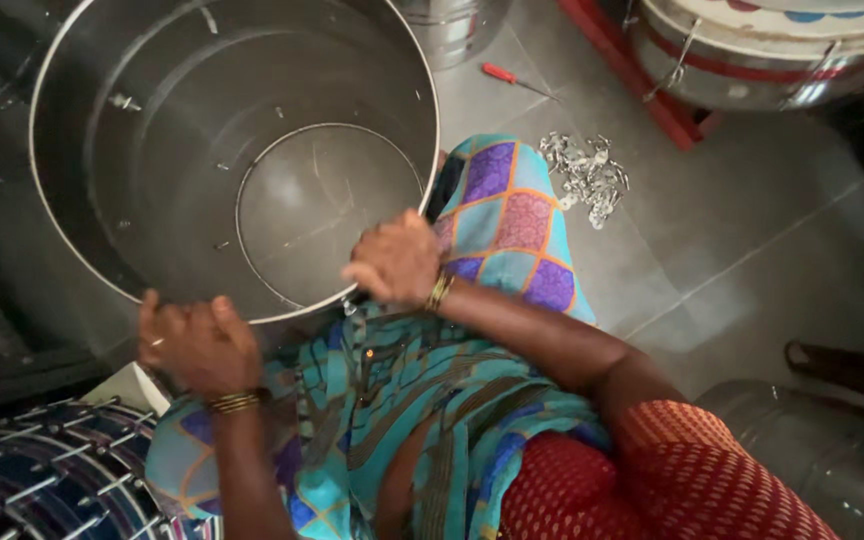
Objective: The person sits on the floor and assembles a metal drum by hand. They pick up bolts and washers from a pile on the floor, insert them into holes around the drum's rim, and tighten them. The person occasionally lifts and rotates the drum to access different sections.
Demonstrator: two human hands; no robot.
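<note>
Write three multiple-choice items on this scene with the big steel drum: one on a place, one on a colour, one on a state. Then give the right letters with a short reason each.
1. Where does the screwdriver lie?
A. inside the drum
B. on the tiled floor beyond the drum
C. in the person's lap

2. What colour is the screwdriver's handle?
A. red
B. green
C. black

3. How do the hands meet the steel drum?
A. both are off it
B. only one touches it
C. both are at its near rim

Answers:
1 B: it rests on the grey floor, to the right of the drum, near a pile of small metal clips.
2 A: the handle shows red.
3 C: the left hand grips the rim and the right hand is closed at the rim.
</note>
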